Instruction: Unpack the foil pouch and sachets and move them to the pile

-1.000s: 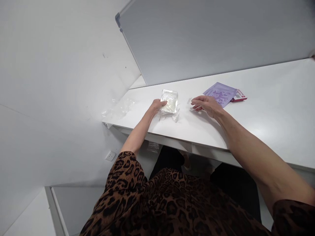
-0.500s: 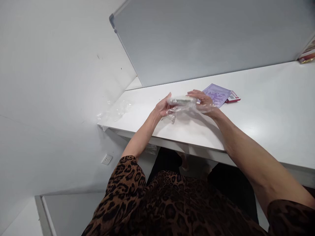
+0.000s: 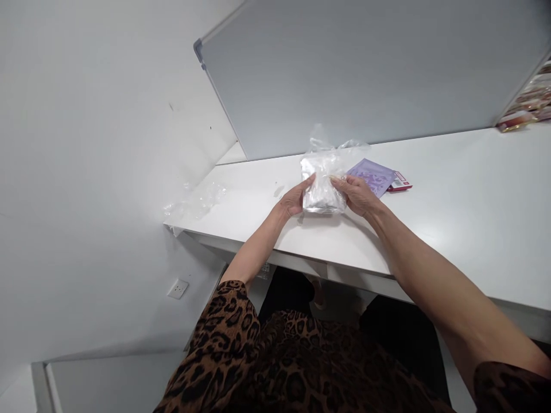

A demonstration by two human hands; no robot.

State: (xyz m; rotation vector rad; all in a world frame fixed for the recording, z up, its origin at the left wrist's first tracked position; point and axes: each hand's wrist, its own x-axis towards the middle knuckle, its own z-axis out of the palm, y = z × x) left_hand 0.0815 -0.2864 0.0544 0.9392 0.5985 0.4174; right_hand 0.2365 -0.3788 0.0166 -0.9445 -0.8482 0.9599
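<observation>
Gripping a clear plastic packet [image 3: 321, 186] from both sides, the left hand [image 3: 295, 199] and the right hand [image 3: 356, 194] now hold it upright at the centre of the frame, its lower edge at or just above the white table [image 3: 451, 189]; contact cannot be told. One second ago the packet lay flat on the table under the left hand alone, with the right hand open just beside it; half a second ago both hands had raised it level. It has since been turned on edge, so that its broad face meets the camera and loose film stands up above it. Left fingers are curled against the packet's left edge, right fingers against its right edge; both hands are closed on it. What the packet contains is too blurred to make out. By judgement, the work has passed from picking up to handling the wrapper with both hands. A purple sachet [image 3: 373, 175] and a small red card [image 3: 399, 183] lie just right of the right hand. Crumpled clear film [image 3: 196, 202] rests at the table's left end. A grey board [image 3: 365, 69] stands behind.
</observation>
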